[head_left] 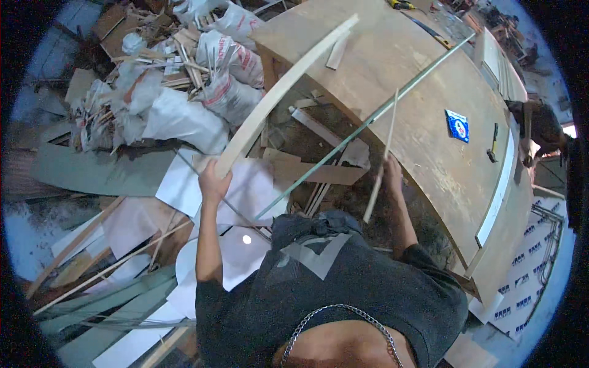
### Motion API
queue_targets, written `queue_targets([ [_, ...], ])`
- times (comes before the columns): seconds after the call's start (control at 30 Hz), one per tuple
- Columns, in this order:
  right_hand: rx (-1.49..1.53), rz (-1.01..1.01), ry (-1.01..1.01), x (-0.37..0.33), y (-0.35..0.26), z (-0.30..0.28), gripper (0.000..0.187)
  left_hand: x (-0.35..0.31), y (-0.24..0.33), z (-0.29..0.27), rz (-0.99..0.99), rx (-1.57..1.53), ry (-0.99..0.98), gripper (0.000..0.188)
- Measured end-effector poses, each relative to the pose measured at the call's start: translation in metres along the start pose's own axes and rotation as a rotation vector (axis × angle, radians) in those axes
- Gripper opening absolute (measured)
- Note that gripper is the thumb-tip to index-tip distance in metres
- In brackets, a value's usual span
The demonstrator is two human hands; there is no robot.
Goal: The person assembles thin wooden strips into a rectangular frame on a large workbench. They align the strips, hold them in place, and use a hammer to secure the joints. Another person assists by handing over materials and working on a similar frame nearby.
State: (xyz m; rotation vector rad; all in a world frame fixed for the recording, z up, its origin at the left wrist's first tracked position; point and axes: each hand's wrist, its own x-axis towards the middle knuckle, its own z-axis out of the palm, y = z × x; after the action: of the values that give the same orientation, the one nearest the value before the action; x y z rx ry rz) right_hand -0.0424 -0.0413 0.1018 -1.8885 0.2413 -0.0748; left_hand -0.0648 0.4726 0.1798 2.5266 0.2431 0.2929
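Observation:
My left hand (214, 183) is wrapped round the near end of a long pale wooden plank (279, 101). The plank slants up and away, its far end above the left corner of the worktable (423, 132). In my right hand (393, 176), beside the table's near edge, is a thin wooden strip (389, 135), tilted upward; its upper part crosses a long green strip (334, 151). That green strip runs diagonally over the table and down past its edge. A short wood offcut (337, 53) lies by the plank's far end.
On the table are a blue packet (457, 126), a hammer (494, 144), a handsaw (427, 32) and a white strip (498, 191). Filled sacks (230, 58) and wood scraps heap up at far left. White sheets (245, 184) cover floor at left. Another person (543, 132) is at right.

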Motion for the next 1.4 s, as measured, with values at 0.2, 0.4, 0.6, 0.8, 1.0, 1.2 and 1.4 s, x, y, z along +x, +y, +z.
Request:
queue_targets([
  [0.2,-0.427,0.023,-0.228,-0.102,0.010,-0.069,0.037,-0.090,-0.009,-0.042,-0.251,-0.174,0.072,0.025],
  [0.4,-0.650,0.351,-0.438,-0.131,0.118,-0.021,0.047,-0.118,-0.032,-0.018,-0.316,-0.246,0.140,0.026],
  [0.6,-0.476,0.248,-0.244,-0.007,0.123,0.056,0.045,-0.102,-0.032,-0.016,-0.363,-0.432,0.192,0.028],
  [0.8,-0.297,0.059,-0.082,0.029,0.117,0.058,0.039,-0.117,-0.026,-0.008,-0.456,-0.431,0.190,0.027],
  [1.0,-0.106,0.178,-0.058,-0.031,0.117,0.051,0.032,-0.142,-0.034,0.025,-0.400,-0.408,0.245,0.021],
  [1.2,-0.264,0.032,-0.005,-0.028,0.054,0.037,0.023,-0.124,-0.010,0.040,-0.564,-0.483,0.120,0.023],
  [1.4,-0.177,-0.120,-0.020,0.111,-0.012,0.056,0.028,-0.096,0.016,0.066,-0.423,-0.287,0.168,0.026],
])
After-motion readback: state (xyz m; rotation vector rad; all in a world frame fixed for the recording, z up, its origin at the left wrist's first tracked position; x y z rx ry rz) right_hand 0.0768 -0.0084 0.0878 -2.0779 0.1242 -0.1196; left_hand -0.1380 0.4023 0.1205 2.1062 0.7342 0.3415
